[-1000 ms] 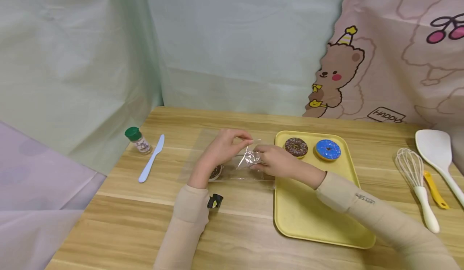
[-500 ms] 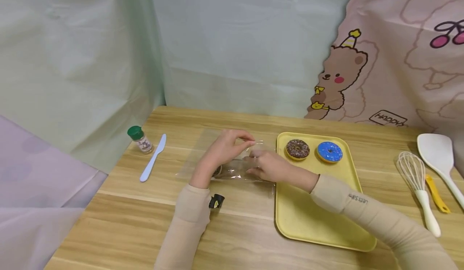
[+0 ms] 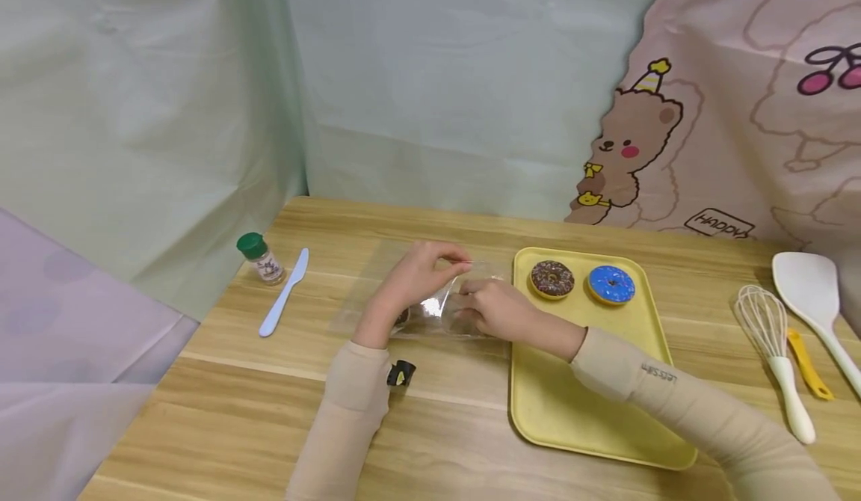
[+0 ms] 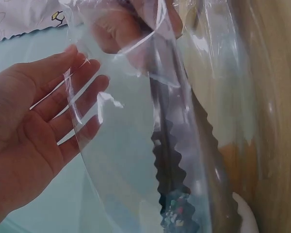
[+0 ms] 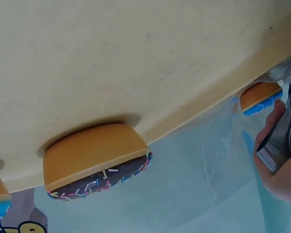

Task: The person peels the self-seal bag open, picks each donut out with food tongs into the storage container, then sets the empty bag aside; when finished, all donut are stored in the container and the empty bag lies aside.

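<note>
A clear plastic bag (image 3: 430, 314) lies on the wooden table between my hands, with a dark sprinkled donut (image 3: 402, 315) inside it near my left wrist. My left hand (image 3: 430, 265) pinches the bag's upper edge. In the left wrist view the film (image 4: 136, 145) drapes across that hand's fingers (image 4: 72, 102). My right hand (image 3: 487, 303) grips the bag's edge next to the yellow tray (image 3: 572, 404); the right wrist view shows its fingers (image 5: 281, 160) curled on the plastic. A chocolate donut (image 3: 551, 278) (image 5: 97, 165) and a blue donut (image 3: 610, 283) sit at the tray's far end.
A green-capped shaker (image 3: 258, 258) and a white plastic knife (image 3: 284, 292) lie to the left. To the right of the tray are a whisk (image 3: 770, 344), a yellow tool (image 3: 807, 363) and a white spatula (image 3: 814, 299). Curtains hang behind the table.
My right hand dropped slightly and shifted a little left with the bag's edge. The crumpled plastic it held flattened, then caught light again. My left hand stayed put.
</note>
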`<state>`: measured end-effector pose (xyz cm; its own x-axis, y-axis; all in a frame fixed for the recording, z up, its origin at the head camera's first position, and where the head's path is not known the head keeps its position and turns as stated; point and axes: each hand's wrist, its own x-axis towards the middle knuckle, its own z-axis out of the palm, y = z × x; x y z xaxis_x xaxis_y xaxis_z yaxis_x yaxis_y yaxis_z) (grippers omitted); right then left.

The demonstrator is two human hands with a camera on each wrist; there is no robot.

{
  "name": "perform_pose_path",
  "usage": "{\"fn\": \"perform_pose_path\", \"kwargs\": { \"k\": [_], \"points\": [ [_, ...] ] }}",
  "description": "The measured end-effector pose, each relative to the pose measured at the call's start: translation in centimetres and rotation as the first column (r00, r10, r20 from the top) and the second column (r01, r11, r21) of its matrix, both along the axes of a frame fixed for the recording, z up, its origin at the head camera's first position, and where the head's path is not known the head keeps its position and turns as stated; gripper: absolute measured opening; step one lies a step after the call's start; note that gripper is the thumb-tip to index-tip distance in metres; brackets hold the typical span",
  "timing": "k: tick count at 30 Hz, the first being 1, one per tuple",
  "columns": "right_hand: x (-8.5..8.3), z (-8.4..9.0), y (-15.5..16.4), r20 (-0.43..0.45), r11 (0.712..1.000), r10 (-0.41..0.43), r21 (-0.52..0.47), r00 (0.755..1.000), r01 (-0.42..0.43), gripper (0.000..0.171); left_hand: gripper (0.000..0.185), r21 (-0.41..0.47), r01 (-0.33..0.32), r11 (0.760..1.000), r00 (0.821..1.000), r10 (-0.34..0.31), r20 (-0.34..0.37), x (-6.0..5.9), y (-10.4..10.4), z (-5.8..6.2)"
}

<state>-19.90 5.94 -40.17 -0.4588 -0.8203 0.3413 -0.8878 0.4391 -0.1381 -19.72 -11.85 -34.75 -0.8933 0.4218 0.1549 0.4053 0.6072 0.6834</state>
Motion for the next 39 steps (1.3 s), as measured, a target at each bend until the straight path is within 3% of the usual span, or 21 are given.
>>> {"fn": "perform_pose_path", "kwargs": {
  "k": [7, 14, 20, 26, 32, 39],
  "points": [
    [0.1, 0.1, 0.4, -0.025, 1.0, 0.013, -0.009, 1.0, -0.013, 0.019, 0.022, -0.007, -0.024, 1.0, 0.999, 0.024, 0.021, 0.0, -0.2, -0.3],
    [0.7, 1.4, 2.7, 0.094, 0.997, -0.074, 0.016, 0.993, 0.073, 0.03, 0.024, -0.011, -0.069, 0.998, 0.996, 0.07, 0.06, -0.2, -0.6, -0.4],
    [1.3, 2.7, 5.2, 0.084, 0.987, -0.156, -0.019, 0.984, 0.159, 0.03, 0.024, -0.014, -0.069, 0.998, 0.997, 0.07, 0.04, -0.5, -1.0, -0.2],
    [2.4, 3.0, 8.2, 0.051, 0.975, -0.208, -0.064, 0.977, 0.211, 0.03, 0.024, 0.013, -0.068, 0.998, 0.997, 0.068, 0.046, -0.5, -1.1, -0.3],
    [3.7, 3.1, 10.9, 0.075, 0.956, -0.285, -0.052, 0.956, 0.289, 0.033, 0.025, 0.017, -0.076, 0.997, 0.996, 0.076, 0.036, -0.5, -1.5, -0.3],
    [6.1, 2.4, 14.8, 0.058, 0.942, -0.301, -0.138, 0.952, 0.306, 0.035, 0.025, 0.004, -0.069, 0.998, 0.997, 0.069, 0.017, -0.5, -1.6, -0.2]
  ]
}}
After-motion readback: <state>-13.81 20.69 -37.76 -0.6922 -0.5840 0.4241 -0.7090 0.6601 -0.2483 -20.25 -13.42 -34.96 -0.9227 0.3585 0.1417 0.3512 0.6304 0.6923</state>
